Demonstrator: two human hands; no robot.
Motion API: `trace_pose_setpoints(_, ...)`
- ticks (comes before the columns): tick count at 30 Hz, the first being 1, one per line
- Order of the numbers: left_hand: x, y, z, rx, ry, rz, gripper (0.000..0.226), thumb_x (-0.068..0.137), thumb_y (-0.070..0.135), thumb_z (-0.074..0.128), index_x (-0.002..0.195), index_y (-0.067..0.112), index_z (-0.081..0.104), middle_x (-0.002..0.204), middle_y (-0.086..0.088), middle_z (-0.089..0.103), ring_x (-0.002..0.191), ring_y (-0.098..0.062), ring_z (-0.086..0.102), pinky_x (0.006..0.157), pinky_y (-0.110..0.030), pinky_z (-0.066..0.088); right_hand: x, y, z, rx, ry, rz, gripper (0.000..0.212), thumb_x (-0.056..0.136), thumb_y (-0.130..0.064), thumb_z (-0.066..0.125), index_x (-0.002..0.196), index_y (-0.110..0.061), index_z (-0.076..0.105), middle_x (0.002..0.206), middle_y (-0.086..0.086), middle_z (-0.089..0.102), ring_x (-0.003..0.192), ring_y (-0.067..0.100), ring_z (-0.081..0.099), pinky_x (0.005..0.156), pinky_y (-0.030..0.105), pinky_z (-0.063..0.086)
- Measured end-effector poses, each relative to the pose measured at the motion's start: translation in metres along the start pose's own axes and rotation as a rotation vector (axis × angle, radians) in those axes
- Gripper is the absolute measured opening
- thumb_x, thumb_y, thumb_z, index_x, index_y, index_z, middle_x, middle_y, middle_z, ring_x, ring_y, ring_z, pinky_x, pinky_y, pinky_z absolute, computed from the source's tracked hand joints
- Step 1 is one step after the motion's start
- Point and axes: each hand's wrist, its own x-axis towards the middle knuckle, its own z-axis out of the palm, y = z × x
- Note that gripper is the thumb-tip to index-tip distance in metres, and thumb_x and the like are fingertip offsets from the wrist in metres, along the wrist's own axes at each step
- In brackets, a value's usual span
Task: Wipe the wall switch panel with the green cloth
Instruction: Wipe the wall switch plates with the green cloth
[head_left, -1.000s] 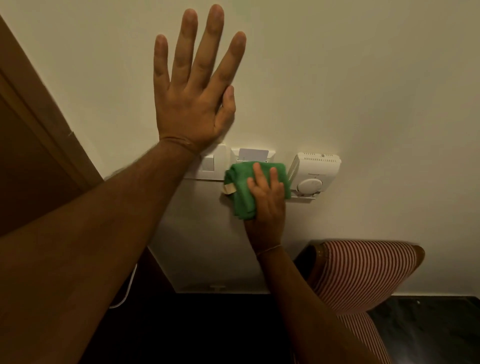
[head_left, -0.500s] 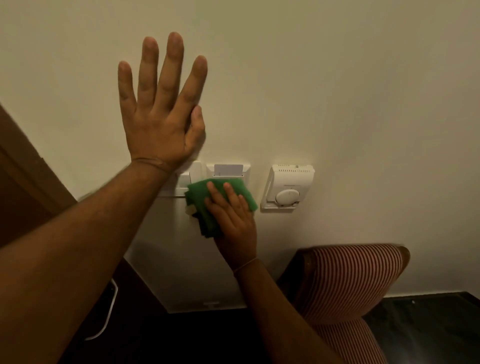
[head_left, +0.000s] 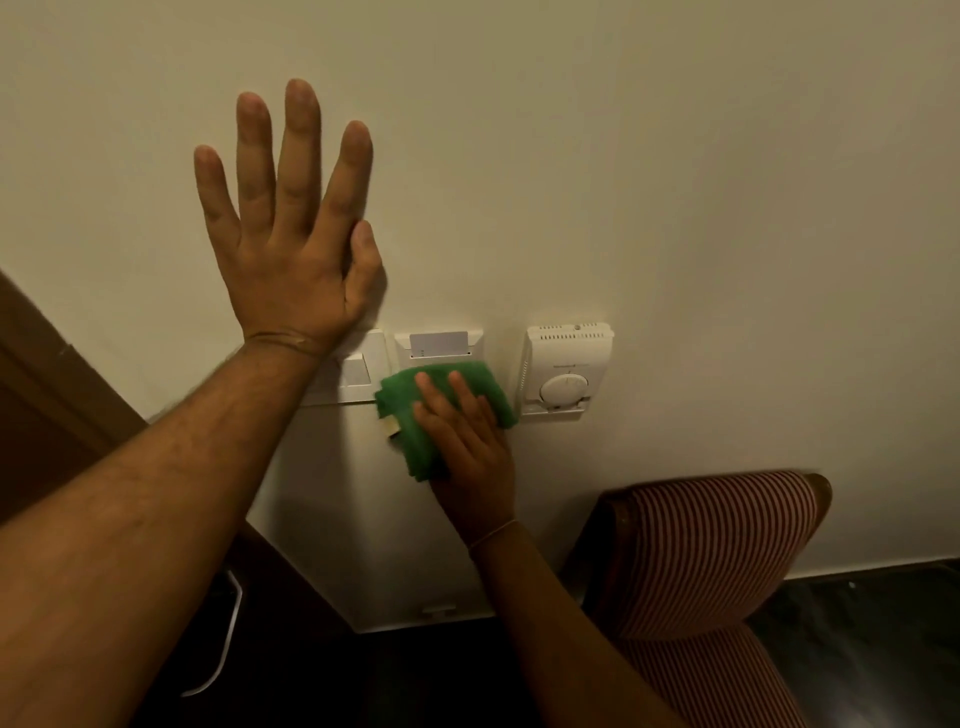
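Observation:
A white wall switch panel (head_left: 358, 371) sits on the cream wall, partly hidden by my left wrist. Right beside it is a white key-card holder (head_left: 439, 344) with a card in its slot. My right hand (head_left: 465, 441) presses a folded green cloth (head_left: 415, 415) flat against the lower half of the card holder and the wall below it; the cloth's left edge touches the switch panel's corner. My left hand (head_left: 291, 234) lies flat on the wall above the switch, fingers spread, holding nothing.
A white thermostat (head_left: 563, 371) with a round dial is mounted just right of the cloth. A red-and-white striped chair (head_left: 711, 561) stands below it on the dark floor. A brown door frame (head_left: 47, 374) runs along the left, and a white cable (head_left: 223, 644) hangs low.
My right hand slid the cloth left from the thermostat's edge, then back right over the card holder. The view shifted; my left hand stays flat on the wall.

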Motion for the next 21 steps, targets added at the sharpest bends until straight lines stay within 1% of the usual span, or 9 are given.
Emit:
trace_pose_setpoints(2, 0.002, 0.003, -0.003, 0.006, 0.007, 0.001, 0.061, 0.115, 0.033, 0.036, 0.172, 0.012, 0.04, 0.169, -0.034, 0.045, 0.157, -0.055, 0.03, 0.139, -0.044, -0.013, -0.009, 0.01, -0.008, 0.013, 0.008, 0.077, 0.052, 0.09, -0.019, 0.083, 0.136, -0.016, 0.058, 0.156, 0.005, 0.054, 0.163, 0.019, 0.023, 0.131, 0.045, 0.029)
trace_pose_setpoints(4, 0.004, 0.004, -0.004, 0.004, -0.003, -0.001, 0.059, 0.115, 0.033, 0.036, 0.17, 0.014, 0.04, 0.167, -0.036, 0.046, 0.156, -0.056, 0.03, 0.138, -0.044, -0.014, -0.012, 0.012, -0.01, 0.019, -0.003, 0.092, 0.048, 0.093, -0.022, 0.077, 0.135, -0.015, 0.057, 0.154, 0.006, 0.055, 0.163, 0.018, 0.019, 0.129, 0.049, 0.032)
trace_pose_setpoints(6, 0.006, 0.005, -0.005, -0.008, -0.022, -0.013, 0.059, 0.115, 0.034, 0.034, 0.171, 0.015, 0.039, 0.168, -0.036, 0.045, 0.156, -0.057, 0.03, 0.138, -0.044, -0.014, -0.011, 0.01, -0.012, 0.039, -0.006, 0.089, 0.04, 0.096, -0.025, 0.074, 0.131, -0.013, 0.06, 0.152, 0.008, 0.058, 0.162, 0.02, 0.023, 0.129, 0.048, 0.033)
trace_pose_setpoints(9, 0.007, 0.005, -0.012, -0.006, -0.041, -0.002, 0.061, 0.117, 0.035, 0.034, 0.173, 0.012, 0.039, 0.172, -0.034, 0.041, 0.159, -0.057, 0.029, 0.139, -0.045, -0.013, -0.012, 0.007, -0.025, 0.081, -0.056, 0.094, 0.036, 0.092, -0.015, 0.082, 0.125, -0.006, 0.071, 0.15, 0.01, 0.06, 0.155, 0.026, 0.035, 0.128, 0.048, 0.035)
trace_pose_setpoints(11, 0.009, 0.004, -0.015, -0.025, -0.064, 0.01, 0.062, 0.118, 0.034, 0.035, 0.175, 0.01, 0.038, 0.173, -0.034, 0.039, 0.159, -0.059, 0.03, 0.139, -0.045, -0.015, -0.023, 0.005, -0.041, 0.103, -0.111, 0.1, 0.045, 0.084, -0.004, 0.089, 0.126, -0.005, 0.071, 0.151, 0.012, 0.06, 0.152, 0.028, 0.039, 0.129, 0.046, 0.033)
trace_pose_setpoints(13, 0.009, 0.005, -0.019, -0.041, -0.09, 0.0, 0.063, 0.12, 0.034, 0.035, 0.178, 0.011, 0.034, 0.176, -0.032, 0.035, 0.163, -0.058, 0.027, 0.139, -0.045, -0.015, -0.045, 0.004, -0.061, 0.132, -0.15, 0.104, 0.06, 0.08, 0.0, 0.091, 0.132, -0.01, 0.063, 0.153, 0.01, 0.056, 0.153, 0.029, 0.038, 0.132, 0.041, 0.025)
trace_pose_setpoints(15, -0.005, 0.011, -0.027, -0.07, -0.136, -0.054, 0.066, 0.121, 0.035, 0.037, 0.182, 0.013, 0.023, 0.181, -0.03, 0.027, 0.172, -0.046, 0.013, 0.139, -0.045, -0.015, -0.078, 0.01, -0.082, 0.147, -0.207, 0.113, 0.064, 0.082, -0.001, 0.09, 0.136, -0.013, 0.058, 0.157, 0.008, 0.053, 0.157, 0.029, 0.036, 0.132, 0.041, 0.025)
trace_pose_setpoints(18, -0.064, 0.04, -0.049, -0.139, -0.256, -0.213, 0.071, 0.122, 0.042, 0.033, 0.185, 0.022, 0.005, 0.189, -0.018, 0.003, 0.174, -0.025, -0.008, 0.14, -0.046, -0.014, -0.137, 0.027, -0.108, 0.146, -0.317, 0.16, 0.045, 0.093, -0.006, 0.074, 0.136, -0.012, 0.064, 0.16, 0.005, 0.052, 0.161, 0.019, 0.03, 0.131, 0.041, 0.028)
trace_pose_setpoints(21, -0.155, 0.09, -0.08, -0.193, -0.468, -0.269, 0.079, 0.119, 0.043, 0.034, 0.183, 0.03, -0.009, 0.188, -0.001, -0.017, 0.175, -0.021, -0.015, 0.141, -0.045, -0.014, -0.186, 0.045, -0.13, 0.135, -0.442, 0.269, 0.059, 0.087, 0.0, 0.077, 0.142, -0.012, 0.06, 0.164, 0.003, 0.046, 0.162, 0.016, 0.025, 0.133, 0.036, 0.023)
